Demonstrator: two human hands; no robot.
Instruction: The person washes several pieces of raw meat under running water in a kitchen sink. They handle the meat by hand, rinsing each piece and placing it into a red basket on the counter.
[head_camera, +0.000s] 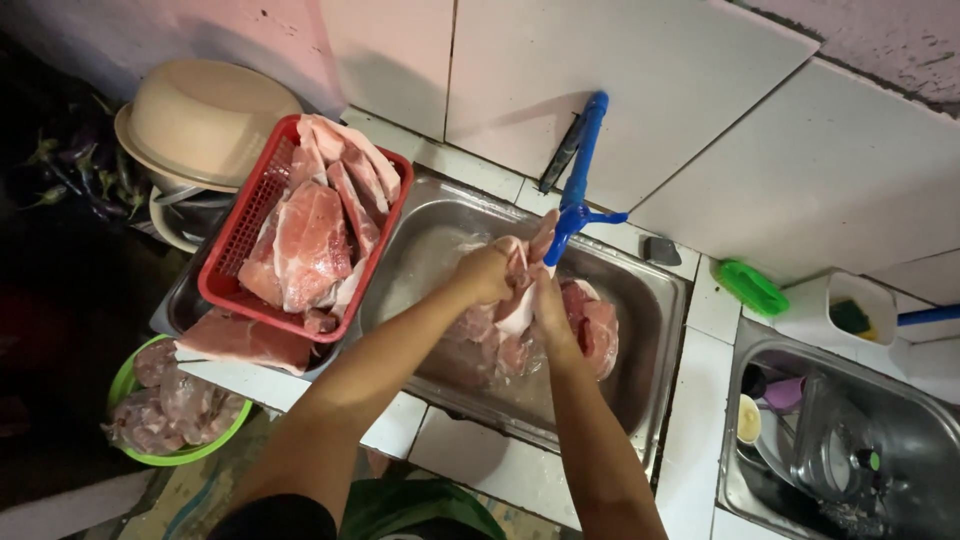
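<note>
Both hands hold one pale pink slab of raw meat (521, 290) over a steel sink (655, 300), right under the blue tap (580, 190). My left hand (483, 272) grips its left side, my right hand (545, 300) its lower right. More raw meat pieces (598, 330) lie in the water in the sink below. A red plastic basket (232, 250) to the left of the sink is piled with several thick meat slices (312, 240).
A slab of meat (245, 340) lies on the tiled counter edge under the basket. A green bowl (128, 375) of bagged meat sits low left, beige basins (200, 115) at back left. A second sink (900, 430) with dishes is at right, near a green brush (752, 287).
</note>
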